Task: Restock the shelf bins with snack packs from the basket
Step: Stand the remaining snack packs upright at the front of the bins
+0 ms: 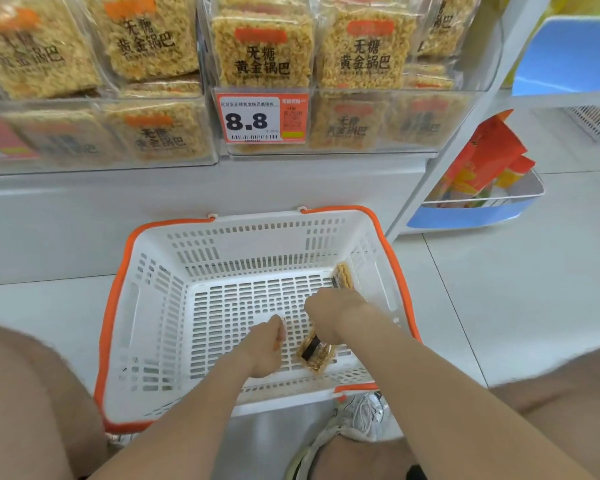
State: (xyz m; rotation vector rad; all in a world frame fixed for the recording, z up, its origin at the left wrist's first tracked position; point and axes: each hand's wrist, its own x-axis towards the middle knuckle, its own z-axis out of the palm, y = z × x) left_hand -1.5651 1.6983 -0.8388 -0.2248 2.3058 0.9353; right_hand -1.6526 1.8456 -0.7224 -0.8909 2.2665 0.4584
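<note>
The left hand (265, 348) is curling its fingers and pinching a thin pack (280, 332) that is showing only its orange edge. The right hand (329, 308) is reaching deeper in, with its back facing up. Its fingers are hiding, so I cannot tell if it is gripping. It is touching the standing snack pack (344, 276), which is leaning on its edge against the right wall, its long side running toward the shelf. The flat snack pack (315, 355) is lying by the right wrist, turned cornerwise, its black stripe slanting. All three are sitting inside the white basket (153, 306) with the orange rim. The basket is resting on the pale floor (499, 289), beside a shoe (362, 415). Above, clear shelf bins (378, 123) are holding many yellow packs, with a price tag (253, 119) between them.
</note>
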